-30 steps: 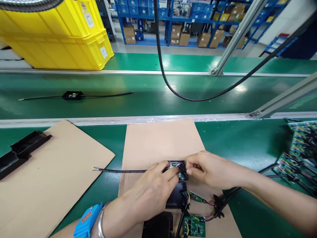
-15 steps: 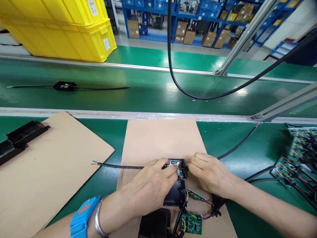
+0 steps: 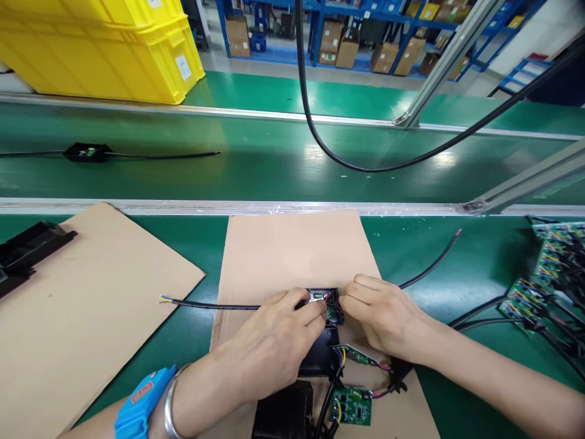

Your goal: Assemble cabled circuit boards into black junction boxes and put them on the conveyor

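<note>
On a cardboard sheet (image 3: 292, 244), a small black plastic case (image 3: 337, 312) lies with a green circuit board (image 3: 329, 313) in it. My left hand (image 3: 278, 335) is closed on the case's left part, thumb and fingertips at the board. At its right end, my right hand (image 3: 381, 314) pinches the black cable (image 3: 429, 269), which emerges behind the hand to the right; the fingertips are partly hidden. Another black cable (image 3: 205, 304) leads left with bare coloured wire ends. Below lie a black case part (image 3: 320, 356) and a wired green board (image 3: 354, 407).
Several wired boards (image 3: 553, 286) are heaped at the right. Black case shells (image 3: 36, 247) lie on the left cardboard (image 3: 91, 305). Beyond the metal rail, a cabled black case (image 3: 88, 152) rests on the green surface. Yellow crates (image 3: 105, 58) stand behind; a thick cable (image 3: 365, 169) hangs ahead.
The camera view has shifted slightly. The right cable's free end has moved left, and a red wire shows more clearly at my left fingertips. Both hands stay at the case.
</note>
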Available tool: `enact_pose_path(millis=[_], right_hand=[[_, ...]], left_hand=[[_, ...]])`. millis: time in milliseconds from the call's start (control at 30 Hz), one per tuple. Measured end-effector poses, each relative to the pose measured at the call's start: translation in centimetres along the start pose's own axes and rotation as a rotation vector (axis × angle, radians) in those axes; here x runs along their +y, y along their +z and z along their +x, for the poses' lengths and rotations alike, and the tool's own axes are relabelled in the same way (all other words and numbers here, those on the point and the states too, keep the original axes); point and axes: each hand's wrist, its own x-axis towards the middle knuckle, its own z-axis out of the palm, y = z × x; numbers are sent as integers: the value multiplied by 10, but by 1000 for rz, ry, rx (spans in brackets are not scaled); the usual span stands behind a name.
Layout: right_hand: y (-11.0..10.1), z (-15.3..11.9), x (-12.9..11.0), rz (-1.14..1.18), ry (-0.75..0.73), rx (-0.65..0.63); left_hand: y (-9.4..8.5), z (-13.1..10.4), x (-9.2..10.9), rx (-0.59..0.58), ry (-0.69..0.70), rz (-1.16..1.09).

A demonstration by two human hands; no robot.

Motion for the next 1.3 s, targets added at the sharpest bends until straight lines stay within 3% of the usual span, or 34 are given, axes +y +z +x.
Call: enact_pose_path(millis=[200, 467, 700, 900, 1300], right_hand=[[-11, -3, 5, 107, 39, -55], [-4, 0, -5, -181, -21, -106], [6, -4, -4, -180, 24, -48], [10, -19, 4, 16, 142, 74], [25, -23, 13, 11, 21, 140]], left_hand=[[1, 1, 0, 4, 2, 10], [1, -1, 0, 12, 7, 19], [-2, 2, -2, -48, -17, -38], [-2, 1, -6, 45, -22, -77], [-4, 4, 1, -18, -9, 23]])
